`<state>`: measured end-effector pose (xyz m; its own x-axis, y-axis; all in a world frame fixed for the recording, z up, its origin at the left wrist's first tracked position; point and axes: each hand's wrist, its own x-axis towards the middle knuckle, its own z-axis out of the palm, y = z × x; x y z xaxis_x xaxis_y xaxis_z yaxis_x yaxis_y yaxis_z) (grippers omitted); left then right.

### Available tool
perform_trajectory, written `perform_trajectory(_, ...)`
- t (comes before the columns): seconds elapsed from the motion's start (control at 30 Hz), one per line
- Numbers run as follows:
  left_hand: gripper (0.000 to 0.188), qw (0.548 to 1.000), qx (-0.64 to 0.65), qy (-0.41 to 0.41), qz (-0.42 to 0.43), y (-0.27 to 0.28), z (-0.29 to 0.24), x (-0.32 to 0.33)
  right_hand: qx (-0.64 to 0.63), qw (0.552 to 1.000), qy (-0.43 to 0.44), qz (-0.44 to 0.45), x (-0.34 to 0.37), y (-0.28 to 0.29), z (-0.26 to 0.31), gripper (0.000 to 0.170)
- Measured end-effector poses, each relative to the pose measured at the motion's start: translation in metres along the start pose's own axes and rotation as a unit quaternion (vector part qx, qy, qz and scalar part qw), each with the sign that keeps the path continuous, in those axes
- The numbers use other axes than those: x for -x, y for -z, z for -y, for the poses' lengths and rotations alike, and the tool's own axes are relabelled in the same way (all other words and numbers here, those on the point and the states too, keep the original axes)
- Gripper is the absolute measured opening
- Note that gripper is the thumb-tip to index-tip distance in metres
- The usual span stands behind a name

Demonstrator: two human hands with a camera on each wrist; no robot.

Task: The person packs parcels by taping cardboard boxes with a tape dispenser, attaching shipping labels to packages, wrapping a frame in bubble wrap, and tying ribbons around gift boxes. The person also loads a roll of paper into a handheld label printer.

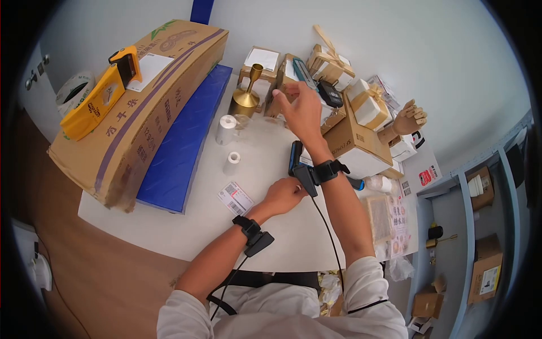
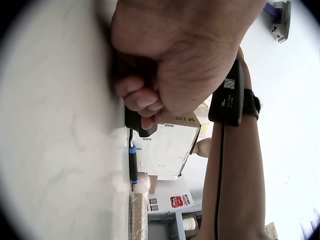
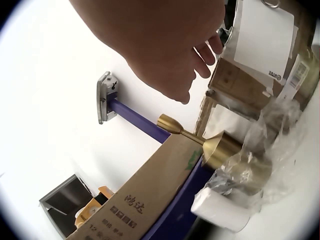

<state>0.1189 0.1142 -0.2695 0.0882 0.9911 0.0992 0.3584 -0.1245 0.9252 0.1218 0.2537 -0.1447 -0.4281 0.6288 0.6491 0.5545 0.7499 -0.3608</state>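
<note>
My right hand [image 1: 302, 110] is raised over the back of the table, fingers relaxed and apart, with nothing visible in it. Just left of it stands a brass candle holder [image 1: 246, 100] with clear plastic film about its base; the right wrist view shows the holder [image 3: 217, 150] below the fingers. My left hand [image 1: 282, 196] rests on the white tabletop with its fingers curled in. Nothing shows between the curled fingers [image 2: 142, 97]. A printed label [image 1: 235, 198] lies beside that hand, and a black and blue object [image 1: 294, 158] stands beyond it.
Two white paper rolls [image 1: 227, 130] stand left of centre. A long carton [image 1: 169, 85] bearing a yellow tape dispenser [image 1: 104, 93] leans by a blue panel [image 1: 186, 147]. Small boxes [image 1: 355, 135] and a wooden hand model [image 1: 409, 118] fill the back right. Grey shelves [image 1: 463, 226] flank the right.
</note>
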Motion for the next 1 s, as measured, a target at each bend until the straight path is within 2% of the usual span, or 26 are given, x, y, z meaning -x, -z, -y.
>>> perform_trajectory(0.03,0.023,1.000,-0.001,-0.001,0.005,0.001,-0.001,0.000,0.002,1.000,-0.004,-0.002,-0.005,0.007,-0.006,0.045)
perform_trajectory(0.1,0.023,0.998,0.056,-0.011,-0.003,-0.001,0.000,0.001,0.167,0.979,0.026,-0.117,-0.023,0.018,-0.025,0.042)
perform_trajectory(0.17,0.023,0.998,0.058,-0.010,0.007,-0.001,0.000,0.001,0.199,0.973,-0.001,-0.113,-0.032,0.023,-0.033,0.041)
perform_trajectory(0.23,0.024,0.998,0.062,-0.008,0.011,0.001,0.000,0.001,0.308,0.950,-0.055,-0.013,-0.038,0.025,-0.031,0.043)
perform_trajectory(0.27,0.025,0.998,0.064,-0.013,0.012,0.001,0.000,0.001,0.305,0.950,-0.056,-0.015,-0.041,0.023,-0.034,0.043)
perform_trajectory(0.37,0.026,0.997,0.070,-0.014,0.014,0.001,-0.001,0.001,0.259,0.962,-0.083,0.018,-0.044,0.019,-0.039,0.034)
perform_trajectory(0.43,0.026,0.997,0.072,-0.005,0.018,0.003,0.000,0.003,0.206,0.974,-0.030,-0.089,-0.042,0.026,-0.038,0.034)
perform_trajectory(0.47,0.026,0.996,0.086,-0.004,0.019,0.003,0.000,0.003,0.200,0.975,-0.033,-0.086,-0.038,0.039,-0.033,0.034)
perform_trajectory(0.53,0.026,0.995,0.099,0.003,0.020,0.004,0.003,0.002,0.023,0.998,-0.064,0.008,-0.020,0.079,-0.022,0.033)
perform_trajectory(0.6,0.038,0.986,0.150,0.028,0.059,0.005,0.007,-0.002,-0.067,0.997,-0.011,-0.024,0.021,0.106,-0.031,0.037)
perform_trajectory(0.63,0.038,0.986,0.150,0.038,0.063,0.008,0.007,-0.004,-0.071,0.997,-0.019,-0.020,0.040,0.122,-0.037,0.037)
perform_trajectory(0.7,0.063,0.917,0.365,0.124,0.100,0.020,0.002,-0.004,-0.212,0.963,-0.041,0.159,0.080,0.151,-0.050,0.043)
perform_trajectory(0.73,0.063,0.916,0.362,0.133,0.106,0.024,-0.002,-0.004,-0.242,0.953,-0.043,0.180,0.100,0.156,-0.059,0.042)
perform_trajectory(0.8,0.085,0.847,0.497,0.110,0.154,0.032,-0.012,-0.004,-0.293,0.924,-0.065,0.235,0.133,0.163,-0.074,0.044)
perform_trajectory(0.83,0.092,0.856,0.479,0.108,0.161,0.037,-0.017,-0.001,-0.297,0.924,-0.074,0.228,0.143,0.165,-0.080,0.044)
perform_trajectory(0.9,0.098,0.858,0.460,0.137,0.184,0.034,-0.026,0.002,-0.287,0.907,-0.084,0.297,0.159,0.163,-0.086,0.043)
perform_trajectory(0.93,0.080,0.846,0.469,0.129,0.217,0.034,-0.029,0.004,-0.322,0.898,-0.076,0.290,0.166,0.158,-0.090,0.042)
perform_trajectory(0.97,0.080,0.850,0.452,0.146,0.226,0.029,-0.035,0.005,-0.338,0.897,-0.086,0.272,0.175,0.158,-0.097,0.042)
perform_trajectory(1.0,0.066,0.898,0.350,0.135,0.231,0.027,-0.039,0.008,-0.320,0.894,-0.077,0.304,0.176,0.159,-0.100,0.044)
